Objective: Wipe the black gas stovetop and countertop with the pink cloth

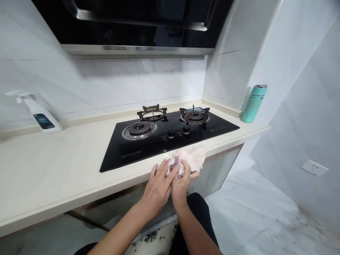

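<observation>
At the far left, a white spray bottle [44, 118] with a dark label is seen standing at the back of the pale countertop [61, 159], near the tiled wall. To its right, a black glass cooktop [148, 147] is set into the countertop, below a dark range hood [132, 32]. The left burner [139, 129] is left uncovered, its pan support [151, 108] being placed behind it and slightly to the right. Below these, the left hand [156, 187] is held with its fingers stretched forward, its fingertips laid against the cloth [195, 157]; whether any fabric is gripped by it cannot be told. On the cooktop beyond, two black control knobs [171, 133] are mounted side by side. The cloth, pale pink with a purple patch, is positioned at the front edge of the countertop, just in front of the cooktop. It is grasped by the right hand [182, 184], whose fingers are curled around it, close against the left hand. Farther right, the right burner [194, 116] is fitted with a dark support. Past the cooktop, a turquoise bottle [254, 104] is stood near the countertop's right end, and a white socket [315, 168] is mounted on the wall.
</observation>
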Available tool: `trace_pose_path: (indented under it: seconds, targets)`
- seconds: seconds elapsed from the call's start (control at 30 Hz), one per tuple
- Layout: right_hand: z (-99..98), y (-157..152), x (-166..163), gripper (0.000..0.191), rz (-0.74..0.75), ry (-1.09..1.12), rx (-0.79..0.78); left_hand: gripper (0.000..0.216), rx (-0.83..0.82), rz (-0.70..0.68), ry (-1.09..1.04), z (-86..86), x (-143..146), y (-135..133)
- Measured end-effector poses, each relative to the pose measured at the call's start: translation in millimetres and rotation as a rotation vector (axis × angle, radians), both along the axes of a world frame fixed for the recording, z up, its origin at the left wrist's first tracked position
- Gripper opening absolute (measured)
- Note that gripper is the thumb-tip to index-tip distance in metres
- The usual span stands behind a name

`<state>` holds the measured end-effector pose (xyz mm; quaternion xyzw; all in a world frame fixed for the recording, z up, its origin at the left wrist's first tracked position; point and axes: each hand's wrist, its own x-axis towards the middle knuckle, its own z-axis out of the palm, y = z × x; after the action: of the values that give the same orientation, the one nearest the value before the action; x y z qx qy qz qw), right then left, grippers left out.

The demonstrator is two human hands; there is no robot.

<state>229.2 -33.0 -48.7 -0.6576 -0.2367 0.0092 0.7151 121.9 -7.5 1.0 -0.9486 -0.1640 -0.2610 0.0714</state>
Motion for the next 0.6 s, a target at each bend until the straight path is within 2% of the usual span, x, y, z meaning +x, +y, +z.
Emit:
trace_pose_path:
  seconds: [0.07,0.13,0.23,0.33,0.4,0.47,0.6]
  targets:
    - [-1.0,-4,-31,0.053,0.122,-0.007,0.019,0.057,0.071,0.052,-0.126,-12.7,-17,-3]
    - [-4.4,-8,-43,0.055,0.201,-0.034,0.025,0.053,0.136,0.122,-0.241,-23.5,-28,-5]
    - [-14.1,-15,-32,0.063,0.306,-0.035,0.009,0.052,0.228,0.224,-0.284,-36.7,-26,-5]
    - [-22.0,-25,-4,0.064,0.366,-0.135,-0.050,0.045,0.280,0.244,-0.208,-43.5,-11,1]
    - [-21.5,-33,16,0.058,0.388,-0.286,-0.095,0.039,0.267,0.187,-0.191,-40.8,0,4]
    - [-15.2,-40,33,0.051,0.403,-0.414,-0.105,0.032,0.225,0.089,-0.207,-31.1,8,5]
    - [8.5,-49,53,0.042,0.329,-0.429,-0.082,0.023,0.061,-0.071,-0.322,-0.7,4,6]
